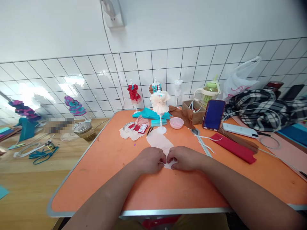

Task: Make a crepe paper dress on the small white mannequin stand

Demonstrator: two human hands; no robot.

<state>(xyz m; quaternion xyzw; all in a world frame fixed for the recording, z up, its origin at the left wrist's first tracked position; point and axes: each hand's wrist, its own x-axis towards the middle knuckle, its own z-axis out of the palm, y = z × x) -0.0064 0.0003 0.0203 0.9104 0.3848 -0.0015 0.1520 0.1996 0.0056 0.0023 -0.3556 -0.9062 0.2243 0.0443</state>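
"Two hands on what, exactly?"

"On the pale sheet [160, 141], flat on the orange table [96, 179]. The left hand [152, 159] and right hand [184, 158] nearly meet at its near end, fingers curled narrow, each pinching it (the fingertips are partly hidden)."

"And its far end?"

"That reaches the foot of a white stand [161, 123] wearing a cream ruffled dress [160, 102]. Just right of the stand sits a pink bowl [177, 123]; behind it lies teal material [148, 113]."

"Farther out?"

"On the right, a phone [213, 114] leans upright beyond a red strip [233, 148]. Left of the stand, a red-and-white packet [143, 128] lies near another pale piece [131, 134]."
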